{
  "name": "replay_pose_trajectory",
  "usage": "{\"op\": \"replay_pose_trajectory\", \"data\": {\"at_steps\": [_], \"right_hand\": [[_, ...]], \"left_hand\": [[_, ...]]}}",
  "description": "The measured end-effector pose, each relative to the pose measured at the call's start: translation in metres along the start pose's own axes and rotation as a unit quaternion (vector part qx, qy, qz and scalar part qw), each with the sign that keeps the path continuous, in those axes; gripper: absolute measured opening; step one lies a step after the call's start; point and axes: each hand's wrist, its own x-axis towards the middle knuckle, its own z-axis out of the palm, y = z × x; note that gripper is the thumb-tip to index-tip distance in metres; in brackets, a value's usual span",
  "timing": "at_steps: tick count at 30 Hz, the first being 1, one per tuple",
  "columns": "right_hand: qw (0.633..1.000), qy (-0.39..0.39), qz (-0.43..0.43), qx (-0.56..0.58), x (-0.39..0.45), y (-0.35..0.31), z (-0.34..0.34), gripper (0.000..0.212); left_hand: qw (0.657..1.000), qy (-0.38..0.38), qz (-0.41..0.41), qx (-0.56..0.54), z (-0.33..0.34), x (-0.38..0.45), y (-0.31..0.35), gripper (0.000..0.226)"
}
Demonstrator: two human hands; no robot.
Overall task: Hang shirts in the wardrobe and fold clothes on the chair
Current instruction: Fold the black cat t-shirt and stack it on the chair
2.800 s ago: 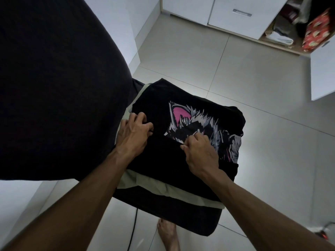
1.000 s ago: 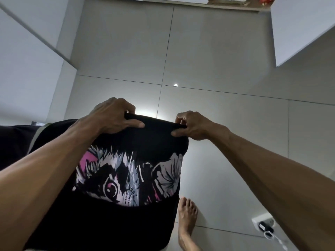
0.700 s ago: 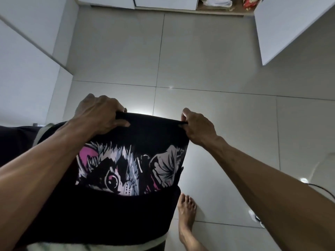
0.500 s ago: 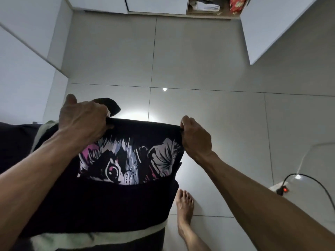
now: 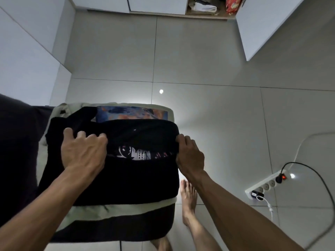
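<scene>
Both hands fold a black shirt on the chair, wide bare floor beyond.

The left hand [image 5: 82, 153] presses flat with fingers spread on the soft shirt [image 5: 126, 176]; the right hand [image 5: 189, 154] pinches its right edge. The folded top flap leaves a strip of white print showing. The shirt lies on a pale garment [image 5: 116, 209] over the dark chair [image 5: 126, 230]. Glossy grey floor [image 5: 208, 69] tiles run clear to the wardrobe [image 5: 155, 5]. A power strip [image 5: 266, 185] lies right.
</scene>
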Motion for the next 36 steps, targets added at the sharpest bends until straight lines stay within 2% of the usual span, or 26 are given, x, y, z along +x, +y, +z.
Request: {"op": "replay_pose_trajectory", "data": {"at_steps": [2, 5, 8, 12, 14, 17, 21, 26, 31, 34, 36], "right_hand": [[1.0, 0.025, -0.018, -0.008, 0.0, -0.004, -0.003, 0.029], [0.997, 0.077, 0.004, -0.01, 0.002, -0.005, -0.015, 0.019], [0.995, 0.099, 0.003, -0.029, -0.005, -0.003, -0.025, 0.021], [0.996, 0.066, 0.002, -0.061, -0.029, -0.002, -0.026, 0.021], [0.996, 0.045, -0.014, -0.079, -0.037, -0.004, -0.021, 0.022], [0.993, 0.032, -0.032, -0.107, -0.04, -0.008, -0.012, 0.024], [0.996, 0.026, -0.028, -0.086, -0.042, -0.011, -0.007, 0.016], [0.993, 0.022, -0.104, -0.042, -0.044, -0.017, -0.007, 0.033], [0.988, 0.036, -0.138, -0.06, -0.039, -0.013, -0.012, 0.011], [0.987, 0.017, -0.137, -0.081, -0.044, -0.008, -0.021, 0.016], [0.983, -0.019, -0.139, -0.119, -0.052, -0.007, -0.025, 0.027]], "left_hand": [[0.999, 0.032, -0.004, -0.016, 0.005, -0.001, -0.006, 0.022], [0.998, 0.057, -0.009, -0.03, 0.006, -0.006, -0.018, 0.02], [0.998, 0.05, -0.026, -0.012, 0.002, -0.023, -0.026, 0.027], [0.999, -0.03, -0.018, -0.008, 0.014, -0.051, -0.025, 0.031], [0.999, -0.044, -0.013, -0.011, 0.026, -0.058, -0.022, 0.03], [0.999, -0.029, -0.029, -0.019, 0.042, -0.063, -0.02, 0.028], [0.996, 0.004, -0.056, -0.076, 0.064, -0.067, -0.022, 0.021], [0.992, 0.066, -0.04, -0.103, 0.086, -0.063, -0.022, 0.016], [0.993, 0.04, -0.03, -0.11, 0.082, -0.064, -0.015, 0.023], [0.988, 0.048, -0.038, -0.141, 0.075, -0.069, -0.015, 0.026], [0.988, 0.021, -0.033, -0.15, 0.074, -0.075, -0.013, 0.034]]}}
